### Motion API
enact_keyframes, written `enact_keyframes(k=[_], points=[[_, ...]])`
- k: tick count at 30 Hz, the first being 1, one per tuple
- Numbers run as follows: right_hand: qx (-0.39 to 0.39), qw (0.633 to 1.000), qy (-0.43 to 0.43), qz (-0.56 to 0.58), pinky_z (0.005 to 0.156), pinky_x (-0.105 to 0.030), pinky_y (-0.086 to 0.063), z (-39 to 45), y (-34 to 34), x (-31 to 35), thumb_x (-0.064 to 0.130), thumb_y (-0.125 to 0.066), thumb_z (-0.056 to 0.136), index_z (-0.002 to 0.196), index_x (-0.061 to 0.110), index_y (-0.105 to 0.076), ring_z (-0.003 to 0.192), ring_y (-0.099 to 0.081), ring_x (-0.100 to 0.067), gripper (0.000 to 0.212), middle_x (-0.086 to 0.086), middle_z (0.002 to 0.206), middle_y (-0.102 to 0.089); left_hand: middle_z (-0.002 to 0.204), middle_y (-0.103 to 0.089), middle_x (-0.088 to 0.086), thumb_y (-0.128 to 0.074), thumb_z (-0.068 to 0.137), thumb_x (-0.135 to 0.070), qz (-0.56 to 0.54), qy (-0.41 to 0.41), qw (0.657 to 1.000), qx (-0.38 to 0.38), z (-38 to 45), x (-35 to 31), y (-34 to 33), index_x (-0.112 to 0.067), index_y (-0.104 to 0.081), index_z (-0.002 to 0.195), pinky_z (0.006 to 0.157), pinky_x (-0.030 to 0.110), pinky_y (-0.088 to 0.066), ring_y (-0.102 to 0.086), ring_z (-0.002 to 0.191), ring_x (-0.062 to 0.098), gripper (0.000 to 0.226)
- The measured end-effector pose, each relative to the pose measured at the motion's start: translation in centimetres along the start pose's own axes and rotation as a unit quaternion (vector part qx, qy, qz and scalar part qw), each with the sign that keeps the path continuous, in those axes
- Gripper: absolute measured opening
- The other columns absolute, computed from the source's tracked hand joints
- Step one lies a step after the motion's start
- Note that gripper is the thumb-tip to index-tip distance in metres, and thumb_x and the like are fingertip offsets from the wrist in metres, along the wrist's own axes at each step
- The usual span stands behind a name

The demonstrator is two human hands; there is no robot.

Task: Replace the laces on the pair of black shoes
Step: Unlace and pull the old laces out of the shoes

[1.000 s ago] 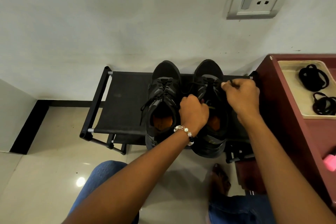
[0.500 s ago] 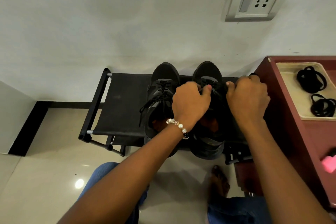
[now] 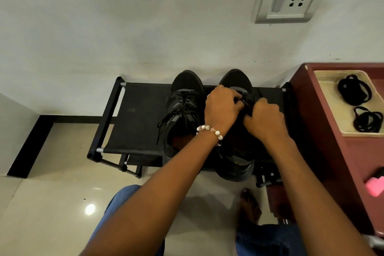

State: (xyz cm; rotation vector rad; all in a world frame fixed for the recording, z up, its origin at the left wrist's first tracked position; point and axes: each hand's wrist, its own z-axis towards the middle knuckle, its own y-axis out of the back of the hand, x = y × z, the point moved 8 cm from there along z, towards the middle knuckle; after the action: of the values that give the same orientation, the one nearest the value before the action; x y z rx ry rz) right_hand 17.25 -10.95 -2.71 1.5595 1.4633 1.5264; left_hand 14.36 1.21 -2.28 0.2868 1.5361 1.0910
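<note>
On the black fabric shoe rack [image 3: 137, 118], the left hand [image 3: 223, 108] and right hand [image 3: 265, 119] pinch the thin black lace [image 3: 246, 102] of the right black mesh sneaker [image 3: 239, 83]: limp, light cord, best gripped near its stiff tip

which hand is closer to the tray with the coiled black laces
Right. The right hand works the right shoe's lace, nearer the tray; the left hand is beyond it.

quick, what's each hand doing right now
Left hand: fingers curled, pinching the lace of the right shoe.
Right hand: fingers curled, gripping the same lace.
</note>
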Motion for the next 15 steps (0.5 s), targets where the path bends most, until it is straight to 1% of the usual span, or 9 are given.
enact_keyframes(k=[1, 3, 4, 5, 7, 9, 11, 13, 15], points=[[-0.006, 1.0, 0.003, 0.003, 0.065, -0.035, -0.037, -0.1, 0.0, 0.2, 0.024, -0.054, 0.094, 0.11, -0.005, -0.048, 0.093, -0.057, -0.042, 0.034, -0.025, 0.109, -0.055, 0.109, -0.067, 0.004, -0.069, 0.085, -0.024, 0.015, 0.005, 1.0, -0.002, 0.0, -0.1, -0.2, -0.021, -0.074, 0.107, 0.081, 0.029, -0.052, -0.064, 0.096, 0.021, 0.023], [-0.008, 1.0, 0.011, 0.008, 0.056, -0.029, -0.033, 0.1, 0.0, 0.2, 0.023, -0.051, 0.095, 0.09, 0.0, -0.049, 0.072, -0.053, -0.031, 0.024, -0.019, 0.095, -0.055, 0.11, -0.065, 0.003, -0.071, 0.084, -0.024, 0.03, 0.017, 0.999, -0.009, 0.0, -0.1, -0.5, -0.021, -0.074, 0.105, 0.078, 0.029, -0.051, -0.064, 0.097, 0.022, 0.021], [-0.005, 1.0, 0.013, 0.01, 0.051, -0.029, -0.029, 0.3, 0.0, 0.0, 0.021, -0.051, 0.095, 0.079, 0.004, -0.045, 0.063, -0.047, -0.024, 0.024, -0.014, 0.086, -0.052, 0.11, -0.064, 0.003, -0.072, 0.084, -0.025, 0.038, 0.02, 0.999, -0.015, 0.0, -0.1, -0.5, -0.021, -0.074, 0.104, 0.076, 0.029, -0.052, -0.063, 0.097, 0.023, 0.02], [0.002, 1.0, 0.012, 0.011, 0.049, -0.028, -0.027, 0.4, 0.0, -0.2, 0.02, -0.051, 0.094, 0.072, 0.008, -0.039, 0.059, -0.041, -0.021, 0.027, -0.01, 0.079, -0.048, 0.11, -0.063, 0.002, -0.071, 0.085, -0.025, 0.052, 0.018, 0.998, -0.023, -0.1, -0.2, -0.5, -0.021, -0.073, 0.102, 0.075, 0.029, -0.051, -0.062, 0.097, 0.023, 0.018], [0.011, 1.0, 0.019, 0.006, 0.048, -0.028, -0.026, 0.4, 0.1, -0.4, 0.018, -0.05, 0.093, 0.068, 0.011, -0.034, 0.057, -0.038, -0.02, 0.031, -0.007, 0.071, -0.042, 0.111, -0.059, 0.002, -0.069, 0.087, -0.027, 0.084, 0.007, 0.996, -0.033, -0.5, -0.8, -0.6, -0.018, -0.071, 0.101, 0.072, 0.03, -0.05, -0.059, 0.098, 0.024, 0.017], [0.009, 1.0, 0.027, -0.002, 0.048, -0.028, -0.026, 0.3, 0.3, -0.6, 0.017, -0.05, 0.093, 0.067, 0.012, -0.033, 0.056, -0.039, -0.019, 0.032, -0.006, 0.068, -0.041, 0.111, -0.057, 0.003, -0.064, 0.09, -0.027, 0.11, -0.012, 0.993, -0.045, -0.9, -1.5, -0.9, -0.015, -0.069, 0.1, 0.065, 0.031, -0.049, -0.058, 0.097, 0.025, 0.016], [0.005, 1.0, 0.031, -0.001, 0.048, -0.028, -0.026, 0.2, 0.4, -0.7, 0.016, -0.051, 0.093, 0.067, 0.011, -0.034, 0.056, -0.039, -0.019, 0.031, -0.006, 0.068, -0.042, 0.111, -0.058, 0.004, -0.06, 0.093, -0.026, 0.124, -0.039, 0.99, -0.06, -1.1, -2.1, -1.2, -0.013, -0.068, 0.1, 0.06, 0.031, -0.046, -0.058, 0.095, 0.028, 0.017], [-0.003, 1.0, 0.026, 0.008, 0.047, -0.027, -0.026, 0.4, 0.3, -0.8, 0.018, -0.051, 0.093, 0.067, 0.011, -0.036, 0.056, -0.04, -0.019, 0.031, -0.007, 0.069, -0.044, 0.111, -0.06, 0.005, -0.056, 0.095, -0.026, 0.131, -0.062, 0.987, -0.065, -1.0, -2.3, -1.3, -0.013, -0.067, 0.102, 0.059, 0.032, -0.045, -0.058, 0.093, 0.029, 0.019], [-0.013, 0.999, 0.02, 0.025, 0.047, -0.027, -0.025, 0.5, 0.1, -0.9, 0.02, -0.051, 0.092, 0.066, 0.011, -0.036, 0.057, -0.041, -0.021, 0.031, -0.012, 0.076, -0.049, 0.103, -0.062, 0.003, -0.054, 0.094, -0.026, 0.127, -0.06, 0.987, -0.076, -0.9, -2.0, -1.1, -0.014, -0.067, 0.098, 0.057, 0.031, -0.044, -0.06, 0.086, 0.027, 0.019]])
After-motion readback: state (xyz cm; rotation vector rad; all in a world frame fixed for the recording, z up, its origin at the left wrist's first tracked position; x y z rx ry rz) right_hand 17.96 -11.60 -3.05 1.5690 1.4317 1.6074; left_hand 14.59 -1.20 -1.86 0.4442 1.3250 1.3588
